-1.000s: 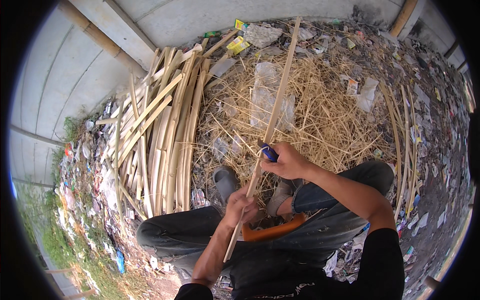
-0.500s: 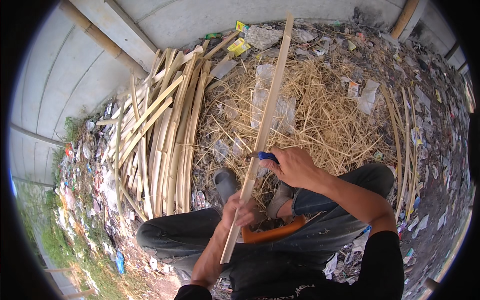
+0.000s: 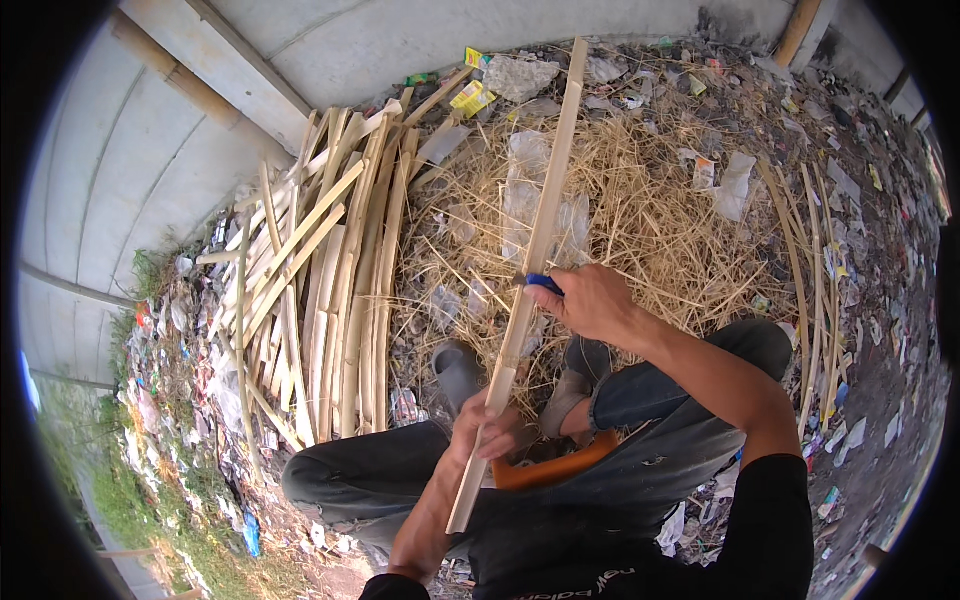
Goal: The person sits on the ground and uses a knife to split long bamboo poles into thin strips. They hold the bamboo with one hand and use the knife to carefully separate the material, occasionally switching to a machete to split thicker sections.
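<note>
A long split bamboo strip (image 3: 553,180) slants up and away from my lap, its near end between my thighs. My left hand (image 3: 484,428) is closed round its lower part. My right hand (image 3: 594,303) grips a knife with a blue handle (image 3: 541,284). The small dark blade lies against the strip around the middle of its length. Below the strip, between my legs, an orange curved thing (image 3: 560,466) is partly hidden, so its kind is unclear.
To the left lies a pile of split bamboo strips (image 3: 330,300) near a grey wall (image 3: 110,180). Straw-like bamboo shavings (image 3: 650,220) cover the ground ahead. Several thin strips (image 3: 812,290) lie at the right. Litter is scattered around. A grey shoe (image 3: 457,375) shows by the strip.
My right hand with the knife has moved up and away along the bamboo strip. My left hand still holds the lower part; the strip has shifted slightly.
</note>
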Demonstrator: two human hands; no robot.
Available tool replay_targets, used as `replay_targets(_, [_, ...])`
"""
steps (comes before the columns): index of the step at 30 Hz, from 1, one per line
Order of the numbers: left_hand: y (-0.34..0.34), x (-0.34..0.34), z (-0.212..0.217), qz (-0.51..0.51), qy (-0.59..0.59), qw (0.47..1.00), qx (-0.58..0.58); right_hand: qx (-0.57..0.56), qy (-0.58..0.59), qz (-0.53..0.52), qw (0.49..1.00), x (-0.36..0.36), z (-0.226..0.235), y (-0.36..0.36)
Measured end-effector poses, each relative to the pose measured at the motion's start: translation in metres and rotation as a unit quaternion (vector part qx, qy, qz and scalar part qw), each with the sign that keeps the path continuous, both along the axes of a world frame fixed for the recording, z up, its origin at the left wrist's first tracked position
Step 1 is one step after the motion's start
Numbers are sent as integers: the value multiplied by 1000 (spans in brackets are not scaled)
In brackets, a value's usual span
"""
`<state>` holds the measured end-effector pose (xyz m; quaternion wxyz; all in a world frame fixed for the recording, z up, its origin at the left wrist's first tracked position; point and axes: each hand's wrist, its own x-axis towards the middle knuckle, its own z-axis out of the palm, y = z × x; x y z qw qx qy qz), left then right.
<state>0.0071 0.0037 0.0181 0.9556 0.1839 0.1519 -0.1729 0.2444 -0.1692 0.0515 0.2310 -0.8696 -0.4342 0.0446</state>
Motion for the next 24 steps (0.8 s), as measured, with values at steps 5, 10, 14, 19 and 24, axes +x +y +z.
replay_targets(5, [-8,3,-6,-18,3,1000,20,-38,61,-178,981,71,12,-7])
replay_targets(10, [-15,-26,0,-73,15,996,41,2,113,-385,916,176,-10,-82])
replay_targets(14, [-9,-50,10,-81,-21,993,83,154,69,-509,844,207,-27,-145])
replay_targets(19, [0,-57,5,-53,-57,985,152,401,324,-326,792,154,-4,-84])
replay_targets(24, [-5,-48,17,-37,-104,967,229,295,406,-165,849,76,22,-20])
